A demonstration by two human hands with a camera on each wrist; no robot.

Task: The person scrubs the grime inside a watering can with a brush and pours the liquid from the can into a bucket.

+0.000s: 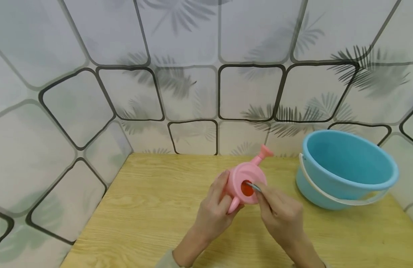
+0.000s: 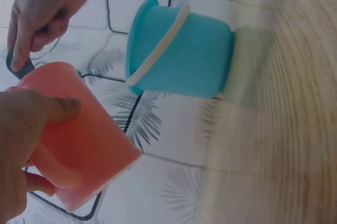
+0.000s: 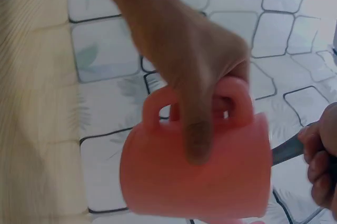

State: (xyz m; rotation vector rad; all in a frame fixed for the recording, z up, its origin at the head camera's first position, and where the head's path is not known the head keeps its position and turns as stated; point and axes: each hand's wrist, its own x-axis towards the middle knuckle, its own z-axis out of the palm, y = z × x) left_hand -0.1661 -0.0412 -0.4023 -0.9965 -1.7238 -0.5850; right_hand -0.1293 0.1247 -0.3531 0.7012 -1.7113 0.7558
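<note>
A pink toy watering can [image 1: 248, 171] is held up over the table, tilted so that its round top opening faces the head view. My left hand [image 1: 211, 210] grips it at the handle side, with the thumb along the body in the right wrist view. My right hand [image 1: 285, 214] pinches a slim grey tool [image 1: 254, 186], whose end reaches into the opening. From the right wrist, the tool [image 3: 287, 150] looks like a flat dark grey strip; its tip is hidden inside the can. The can's spout [image 1: 261, 154] points up and right, away from my hands.
To the right stands a light blue bucket [image 1: 305, 186] with its white handle [image 1: 327, 195] hanging down in front. The wood-grain table [image 1: 142, 208] meets patterned walls [image 1: 193, 93] at the back and left.
</note>
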